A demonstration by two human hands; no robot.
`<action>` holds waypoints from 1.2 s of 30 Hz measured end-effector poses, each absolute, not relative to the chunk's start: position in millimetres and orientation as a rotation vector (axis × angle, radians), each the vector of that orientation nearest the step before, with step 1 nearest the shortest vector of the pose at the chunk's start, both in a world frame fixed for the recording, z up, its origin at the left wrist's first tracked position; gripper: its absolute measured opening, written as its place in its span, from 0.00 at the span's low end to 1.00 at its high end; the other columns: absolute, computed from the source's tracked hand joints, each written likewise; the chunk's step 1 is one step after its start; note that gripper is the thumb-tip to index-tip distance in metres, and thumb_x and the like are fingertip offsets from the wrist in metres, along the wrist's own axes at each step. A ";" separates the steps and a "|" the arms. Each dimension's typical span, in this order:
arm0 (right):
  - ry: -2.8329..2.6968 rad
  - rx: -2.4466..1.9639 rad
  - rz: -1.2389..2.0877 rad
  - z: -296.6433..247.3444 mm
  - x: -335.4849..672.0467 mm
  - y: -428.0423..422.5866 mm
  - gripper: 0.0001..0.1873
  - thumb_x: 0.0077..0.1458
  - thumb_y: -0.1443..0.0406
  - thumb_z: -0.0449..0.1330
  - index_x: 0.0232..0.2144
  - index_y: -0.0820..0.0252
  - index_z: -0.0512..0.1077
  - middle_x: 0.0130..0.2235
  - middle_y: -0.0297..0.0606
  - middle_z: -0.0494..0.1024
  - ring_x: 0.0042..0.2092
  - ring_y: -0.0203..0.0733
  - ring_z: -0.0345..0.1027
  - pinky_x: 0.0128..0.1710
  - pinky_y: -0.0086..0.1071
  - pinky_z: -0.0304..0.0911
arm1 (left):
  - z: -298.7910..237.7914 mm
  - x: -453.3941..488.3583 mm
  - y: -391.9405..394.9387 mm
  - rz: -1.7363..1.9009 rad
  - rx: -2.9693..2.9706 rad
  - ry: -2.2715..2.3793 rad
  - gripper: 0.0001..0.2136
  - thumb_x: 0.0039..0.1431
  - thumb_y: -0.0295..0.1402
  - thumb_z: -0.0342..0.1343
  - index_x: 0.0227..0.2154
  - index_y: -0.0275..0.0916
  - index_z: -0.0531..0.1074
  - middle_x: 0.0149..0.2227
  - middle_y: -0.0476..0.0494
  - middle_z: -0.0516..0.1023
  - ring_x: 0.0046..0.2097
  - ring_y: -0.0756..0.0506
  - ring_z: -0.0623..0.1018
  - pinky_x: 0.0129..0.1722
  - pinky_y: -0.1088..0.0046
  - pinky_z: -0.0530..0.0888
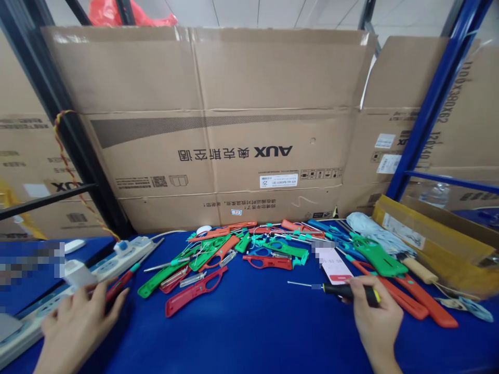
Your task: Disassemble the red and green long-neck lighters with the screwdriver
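My right hand (pixel 376 317) is closed around the black-and-yellow handle of a screwdriver (pixel 329 290), its metal shaft pointing left. At the left, my left hand (pixel 78 317) has its fingers and thumb about a red gas lighter (pixel 122 283), whose long metal tube points up and right beside the power strip. Part of that lighter is hidden under the fingers. Between the hands lies a heap of lighter parts. It includes a red handle shell (pixel 187 301), a green shell (pixel 158 280), a clear fuel tank (pixel 192 279) and an orange-red shell (pixel 268 261).
A phone (pixel 333 259) with a pink-white screen lies behind the screwdriver. The power strip (pixel 105 267) bears a white plug. At right are a green shell (pixel 380 257), long orange shells (pixel 427 301) and a taped cardboard box (pixel 421 228). A cardboard wall (pixel 234 78) stands behind the blue table.
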State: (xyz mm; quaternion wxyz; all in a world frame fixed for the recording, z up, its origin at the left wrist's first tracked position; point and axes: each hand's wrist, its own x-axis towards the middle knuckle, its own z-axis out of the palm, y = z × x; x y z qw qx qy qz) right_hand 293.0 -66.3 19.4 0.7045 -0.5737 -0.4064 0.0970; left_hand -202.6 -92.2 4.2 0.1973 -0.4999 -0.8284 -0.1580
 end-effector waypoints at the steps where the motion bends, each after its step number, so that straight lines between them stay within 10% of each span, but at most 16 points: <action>1: -0.920 -1.280 0.193 18.2 293.1 -66.1 0.25 0.43 0.43 0.61 0.22 0.59 0.68 0.18 0.32 0.69 0.18 0.38 0.63 0.21 0.30 0.59 | 10.3 -190.4 -87.3 -0.387 -1.405 -2.253 0.20 0.55 0.49 0.40 0.38 0.44 0.70 0.37 0.40 0.76 0.45 0.28 0.70 0.40 0.50 0.65; 11: -0.757 -1.055 0.287 12.3 292.3 -54.3 0.28 0.33 0.54 0.70 0.35 0.60 0.65 0.25 0.35 0.76 0.23 0.39 0.70 0.23 0.28 0.64 | 30.8 -43.1 -14.3 -0.544 -2.145 -1.813 0.12 0.59 0.39 0.48 0.39 0.44 0.73 0.45 0.41 0.72 0.48 0.37 0.69 0.47 0.55 0.63; 20: -0.775 -0.863 0.221 12.3 293.6 -57.8 0.13 0.58 0.57 0.54 0.41 0.54 0.56 0.28 0.31 0.70 0.22 0.37 0.67 0.21 0.31 0.63 | 20.9 17.5 46.8 -0.601 -2.245 -1.786 0.12 0.60 0.39 0.48 0.40 0.40 0.71 0.42 0.38 0.74 0.48 0.37 0.69 0.46 0.57 0.63; 29: -1.276 -0.813 -0.209 40.2 275.0 -36.7 0.07 0.56 0.64 0.56 0.39 0.56 0.65 0.33 0.39 0.75 0.36 0.43 0.73 0.35 0.37 0.68 | 20.2 -6.1 43.3 -0.592 -2.194 -1.816 0.15 0.61 0.40 0.44 0.45 0.41 0.70 0.48 0.37 0.71 0.51 0.36 0.68 0.48 0.58 0.63; 36: -1.722 -0.651 -0.211 45.6 227.0 -7.0 0.04 0.56 0.64 0.53 0.34 0.57 0.68 0.28 0.36 0.77 0.28 0.37 0.73 0.29 0.28 0.66 | 30.7 -67.2 79.0 -0.520 -2.233 -1.928 0.18 0.56 0.41 0.47 0.45 0.38 0.70 0.45 0.40 0.76 0.49 0.39 0.73 0.46 0.65 0.69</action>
